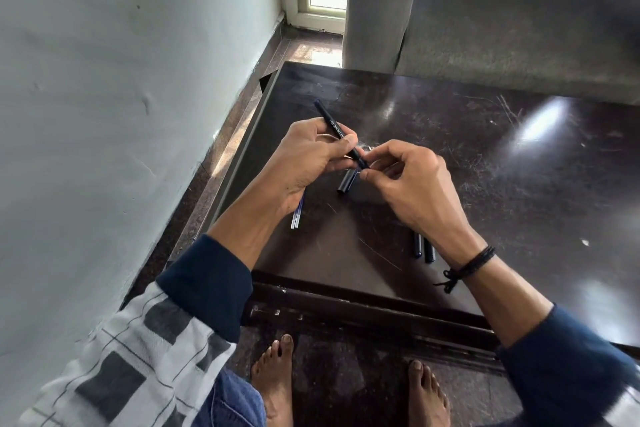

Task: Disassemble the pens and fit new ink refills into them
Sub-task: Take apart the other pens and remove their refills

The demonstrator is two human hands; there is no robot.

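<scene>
Dark scratched table [485,149] fronts a grey sofa [519,28]. Above it, the left hand [308,156] grips a black pen [334,126] by the barrel and the right hand [405,177] pinches its tip end — probably unscrewing. Next, the old refill must slide out. Clear refills [298,211], a loose cap [347,180] and 2 dark pen pieces [417,246] lie nearby — none seems to obstruct.

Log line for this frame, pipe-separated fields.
left hand grips pen barrel | right hand pinches its tip end | refills, dark pen part, two pens on table
</scene>
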